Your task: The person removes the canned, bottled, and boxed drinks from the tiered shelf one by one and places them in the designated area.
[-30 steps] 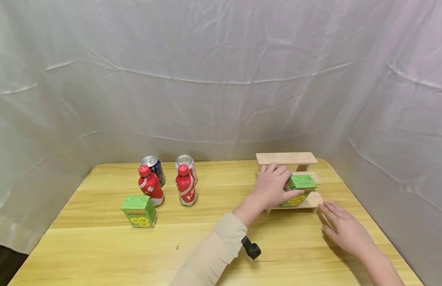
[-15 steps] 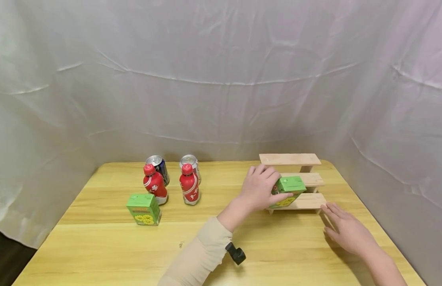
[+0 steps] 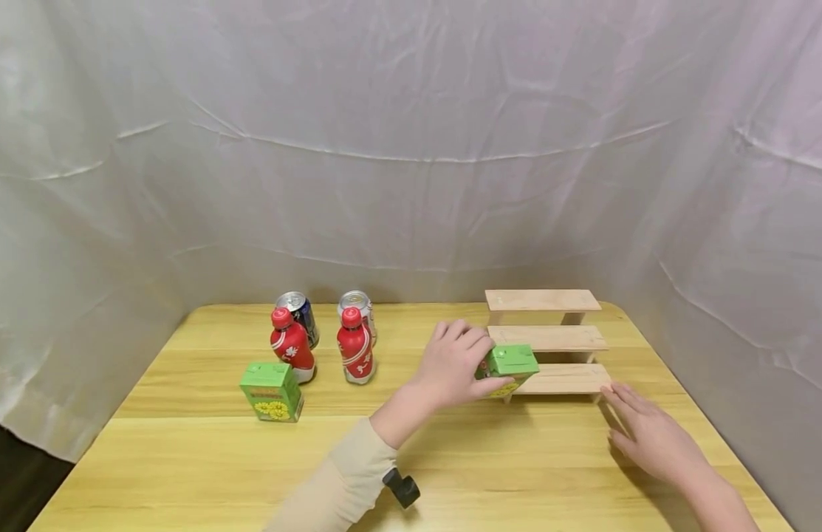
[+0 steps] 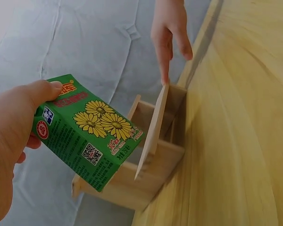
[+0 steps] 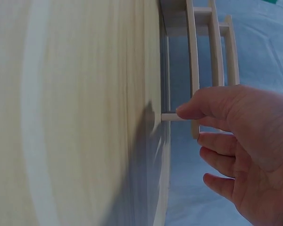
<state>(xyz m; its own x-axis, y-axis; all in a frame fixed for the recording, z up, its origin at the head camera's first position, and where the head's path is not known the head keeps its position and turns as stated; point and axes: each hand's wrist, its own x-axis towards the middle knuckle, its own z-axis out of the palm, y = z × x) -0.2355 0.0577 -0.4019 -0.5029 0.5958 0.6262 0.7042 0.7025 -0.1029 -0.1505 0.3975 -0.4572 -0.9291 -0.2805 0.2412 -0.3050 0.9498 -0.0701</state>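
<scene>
My left hand (image 3: 453,367) grips a green drink carton (image 3: 513,360) printed with yellow flowers, fingers on its far side and thumb along the front. In the left wrist view the carton (image 4: 89,132) is tilted, with bare wood steps behind it. The three-step wooden shelf (image 3: 562,378) stands at the right of the table, and the carton overlaps the left end of its lowest step. My right hand (image 3: 656,436) has its fingers extended, with fingertips at the right end of that lowest step. From the right wrist, the thumb and fingers of that hand (image 5: 245,136) lie around the step's end.
On the left stand a second green carton (image 3: 272,391), two red bottles (image 3: 293,346) and two cans, one dark blue (image 3: 304,318) and one silver (image 3: 355,301). A grey cloth (image 3: 411,185) hangs behind the wooden table (image 3: 204,473) and along its sides.
My left hand has carried the green carton leftward from in front of the shelf to its left end, uncovering the steps. The right hand stays by the lowest step. The view has shifted slightly.
</scene>
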